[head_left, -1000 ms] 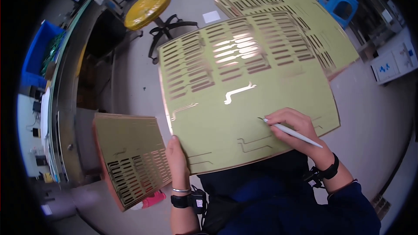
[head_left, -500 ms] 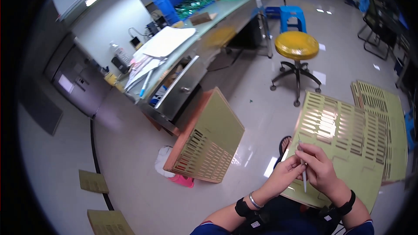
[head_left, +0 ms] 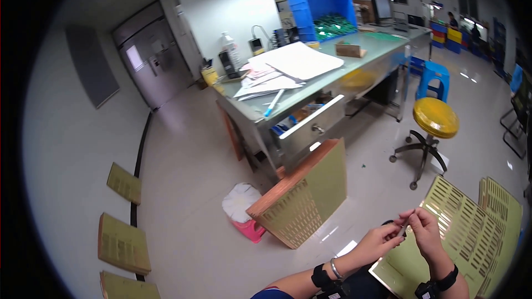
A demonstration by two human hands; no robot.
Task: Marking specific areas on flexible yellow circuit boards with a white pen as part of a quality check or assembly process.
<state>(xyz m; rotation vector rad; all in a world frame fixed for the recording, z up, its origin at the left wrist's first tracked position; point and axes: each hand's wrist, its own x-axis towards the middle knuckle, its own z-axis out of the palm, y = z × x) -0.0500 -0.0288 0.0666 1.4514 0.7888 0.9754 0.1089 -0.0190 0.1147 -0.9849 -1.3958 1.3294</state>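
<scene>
Both hands meet near the lower right, around a slim pale pen-like tool [head_left: 403,228] whose exact kind I cannot make out. My left hand [head_left: 380,241] pinches its lower part; the fingers of my right hand [head_left: 424,231] close round its upper end, hiding the tip. Just beyond and below them is a large olive-green panel [head_left: 400,272] with rows of slots and coppery, shiny edges. It slants up in front of my body, partly covered by my right forearm. Further right stand more slotted panels [head_left: 512,216].
A thick stack of panels [head_left: 331,185] leans by the desk's open drawer [head_left: 317,122], beside a pink bin [head_left: 250,231]. On the desk [head_left: 310,86] are papers [head_left: 305,62] and a blue crate [head_left: 302,16] of green pieces. A yellow stool [head_left: 436,116] stands right; boards [head_left: 123,243] lean along the left wall.
My view has swung left and up, shifting the room rightward and down in the picture. The tool has tipped from near upright to a slant; both hands remain on it.
</scene>
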